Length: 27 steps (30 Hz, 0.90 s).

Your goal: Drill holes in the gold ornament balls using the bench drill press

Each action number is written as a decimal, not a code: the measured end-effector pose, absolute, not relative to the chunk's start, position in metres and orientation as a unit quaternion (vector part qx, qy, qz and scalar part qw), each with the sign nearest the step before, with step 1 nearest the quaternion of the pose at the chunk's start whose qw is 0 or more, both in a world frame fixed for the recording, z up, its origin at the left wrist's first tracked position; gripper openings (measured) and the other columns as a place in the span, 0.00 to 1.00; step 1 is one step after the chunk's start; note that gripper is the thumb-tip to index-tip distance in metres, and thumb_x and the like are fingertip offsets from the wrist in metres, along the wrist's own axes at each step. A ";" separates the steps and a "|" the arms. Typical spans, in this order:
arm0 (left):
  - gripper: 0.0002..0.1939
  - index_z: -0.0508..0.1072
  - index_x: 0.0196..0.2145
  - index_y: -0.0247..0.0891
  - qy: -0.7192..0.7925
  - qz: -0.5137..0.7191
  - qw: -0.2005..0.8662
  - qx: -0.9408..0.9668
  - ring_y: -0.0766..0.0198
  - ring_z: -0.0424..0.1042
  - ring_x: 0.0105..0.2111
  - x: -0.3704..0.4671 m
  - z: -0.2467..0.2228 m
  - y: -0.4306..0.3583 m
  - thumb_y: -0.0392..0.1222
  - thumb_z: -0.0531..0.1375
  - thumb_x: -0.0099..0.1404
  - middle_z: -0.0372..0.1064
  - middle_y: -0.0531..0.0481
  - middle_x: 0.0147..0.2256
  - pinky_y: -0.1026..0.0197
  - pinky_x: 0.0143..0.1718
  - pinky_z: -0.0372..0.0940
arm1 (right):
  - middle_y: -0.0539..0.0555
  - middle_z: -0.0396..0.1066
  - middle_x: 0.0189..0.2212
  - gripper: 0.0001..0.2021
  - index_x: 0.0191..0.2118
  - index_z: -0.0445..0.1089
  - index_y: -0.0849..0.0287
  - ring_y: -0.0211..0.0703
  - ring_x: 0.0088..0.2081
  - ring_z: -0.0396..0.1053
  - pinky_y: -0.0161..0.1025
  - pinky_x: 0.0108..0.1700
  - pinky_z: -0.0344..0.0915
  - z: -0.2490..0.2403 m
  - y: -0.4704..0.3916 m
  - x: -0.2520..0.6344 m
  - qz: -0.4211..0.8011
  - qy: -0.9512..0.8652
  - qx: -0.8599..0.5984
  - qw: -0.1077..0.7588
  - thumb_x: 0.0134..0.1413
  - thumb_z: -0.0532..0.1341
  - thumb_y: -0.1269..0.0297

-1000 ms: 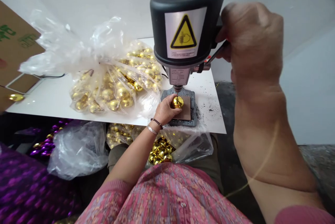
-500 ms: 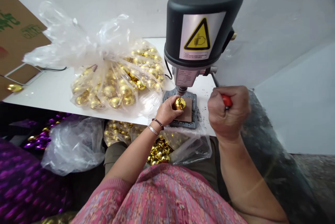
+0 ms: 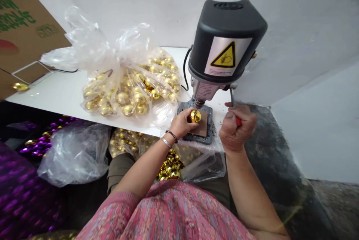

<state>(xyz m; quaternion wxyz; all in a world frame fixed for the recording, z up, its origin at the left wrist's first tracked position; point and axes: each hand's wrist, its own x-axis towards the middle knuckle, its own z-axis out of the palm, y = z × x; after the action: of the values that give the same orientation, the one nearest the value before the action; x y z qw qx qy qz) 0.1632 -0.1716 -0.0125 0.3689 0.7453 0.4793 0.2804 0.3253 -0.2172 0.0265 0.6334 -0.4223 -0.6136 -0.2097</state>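
Gold mirrored ball (image 3: pixel 195 116) sits on a brown pad (image 3: pixel 203 129), directly under the drill press chuck (image 3: pixel 199 104). Bit at the ball's top; whether it has entered, cannot tell.

Left hand (image 3: pixel 180 122) grasps the ball from its left side, thumb on the near side, fingers on the far side. Beaded bracelet (image 3: pixel 171 135) and silver bangle (image 3: pixel 166 142) at that wrist.

Right hand (image 3: pixel 238 128) is curled around the red grip (image 3: pixel 239 121) of the metal lever (image 3: pixel 232 97), right of the pad.

Pad lies on the grey base (image 3: pixel 209 140), dark specks scattered beside it on the white table (image 3: pixel 50 107). Black drill housing (image 3: pixel 228 27) above, yellow warning triangle facing the wearer.

Left of the press: gathered clear bag of gold balls (image 3: pixel 126 98). Farther left, a lone gold ball (image 3: pixel 21 87) by a cardboard box (image 3: pixel 28 42). Below the table edge, more gold balls (image 3: pixel 170 165) in plastic; crumpled clear plastic (image 3: pixel 74 157) and purple balls (image 3: pixel 57 131) to the left.
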 end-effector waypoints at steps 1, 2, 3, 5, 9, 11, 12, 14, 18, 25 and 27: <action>0.28 0.73 0.53 0.37 0.479 0.281 0.368 0.746 0.57 0.73 0.46 0.163 -0.013 -0.172 0.34 0.68 0.53 0.75 0.46 0.48 0.57 0.51 0.67 | 0.49 0.67 0.32 0.05 0.40 0.61 0.58 0.33 0.38 0.71 0.35 0.40 0.69 0.023 -0.216 0.325 -0.208 -0.615 -0.420 0.634 0.57 0.54 0.70; 0.28 0.73 0.53 0.37 0.478 0.282 0.368 0.746 0.57 0.73 0.47 0.163 -0.013 -0.172 0.34 0.68 0.53 0.75 0.46 0.49 0.57 0.52 0.66 | 0.49 0.67 0.32 0.05 0.40 0.60 0.58 0.33 0.38 0.72 0.35 0.39 0.69 0.020 -0.215 0.325 -0.207 -0.614 -0.419 0.636 0.57 0.54 0.69; 0.28 0.73 0.53 0.37 0.478 0.283 0.368 0.746 0.57 0.73 0.47 0.162 -0.013 -0.172 0.35 0.68 0.53 0.75 0.46 0.49 0.57 0.52 0.66 | 0.48 0.67 0.31 0.04 0.39 0.60 0.58 0.33 0.37 0.72 0.35 0.38 0.69 0.018 -0.215 0.324 -0.205 -0.612 -0.419 0.638 0.57 0.54 0.69; 0.29 0.72 0.54 0.38 0.477 0.285 0.369 0.745 0.57 0.73 0.48 0.162 -0.014 -0.172 0.34 0.68 0.53 0.74 0.46 0.51 0.56 0.53 0.66 | 0.48 0.66 0.29 0.03 0.38 0.59 0.58 0.33 0.35 0.72 0.34 0.36 0.68 0.021 -0.217 0.323 -0.195 -0.604 -0.427 0.644 0.58 0.53 0.65; 0.31 0.72 0.55 0.38 0.486 0.284 0.374 0.737 0.55 0.73 0.49 0.163 -0.014 -0.172 0.34 0.68 0.53 0.74 0.46 0.52 0.56 0.53 0.66 | 0.48 0.64 0.25 0.12 0.32 0.61 0.60 0.30 0.29 0.66 0.33 0.32 0.63 0.061 -0.223 0.324 -0.154 -0.565 -0.494 0.643 0.60 0.53 0.57; 0.31 0.72 0.55 0.38 0.490 0.289 0.376 0.731 0.56 0.73 0.49 0.165 -0.013 -0.173 0.34 0.68 0.52 0.74 0.46 0.51 0.57 0.53 0.66 | 0.48 0.63 0.24 0.15 0.31 0.62 0.61 0.29 0.27 0.62 0.32 0.30 0.58 0.092 -0.222 0.326 -0.120 -0.531 -0.539 0.643 0.62 0.52 0.55; 0.30 0.72 0.55 0.37 0.490 0.293 0.378 0.729 0.56 0.73 0.48 0.165 -0.012 -0.174 0.34 0.68 0.53 0.74 0.46 0.50 0.57 0.52 0.66 | 0.47 0.61 0.22 0.16 0.29 0.61 0.62 0.29 0.25 0.60 0.31 0.28 0.56 0.107 -0.220 0.327 -0.094 -0.530 -0.552 0.637 0.61 0.53 0.54; 0.29 0.72 0.54 0.36 0.484 0.297 0.387 0.726 0.57 0.73 0.46 0.161 -0.010 -0.178 0.35 0.67 0.53 0.74 0.46 0.48 0.58 0.50 0.67 | 0.46 0.58 0.20 0.16 0.26 0.58 0.62 0.28 0.24 0.58 0.29 0.26 0.52 0.131 -0.214 0.328 -0.016 -0.505 -0.579 0.640 0.59 0.54 0.55; 0.31 0.71 0.55 0.36 0.435 0.255 0.429 0.749 0.60 0.72 0.42 0.127 -0.003 -0.195 0.40 0.69 0.53 0.74 0.47 0.44 0.59 0.46 0.68 | 0.46 0.56 0.20 0.15 0.25 0.57 0.62 0.26 0.24 0.56 0.27 0.24 0.50 0.146 -0.209 0.327 0.073 -0.471 -0.584 0.657 0.55 0.57 0.56; 0.32 0.74 0.55 0.39 0.434 0.252 0.471 0.725 0.71 0.64 0.26 0.054 0.006 -0.197 0.52 0.69 0.54 0.73 0.45 0.47 0.64 0.30 0.65 | 0.46 0.59 0.18 0.11 0.25 0.59 0.62 0.28 0.19 0.60 0.29 0.20 0.52 0.140 -0.210 0.321 0.071 -0.433 -0.578 0.688 0.53 0.57 0.61; 0.23 0.76 0.51 0.36 0.508 0.301 0.431 0.682 0.70 0.64 0.25 0.055 0.004 -0.177 0.50 0.63 0.61 0.74 0.47 0.39 0.65 0.29 0.64 | 0.46 0.61 0.18 0.11 0.26 0.60 0.63 0.29 0.18 0.61 0.29 0.20 0.53 0.139 -0.210 0.321 0.070 -0.427 -0.583 0.688 0.53 0.57 0.61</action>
<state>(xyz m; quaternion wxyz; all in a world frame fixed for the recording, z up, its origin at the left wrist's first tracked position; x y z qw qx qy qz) 0.0549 -0.1775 0.0036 0.4311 0.6823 0.5078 0.3012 0.3209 -0.2099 0.1392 0.6879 -0.5828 -0.4269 0.0700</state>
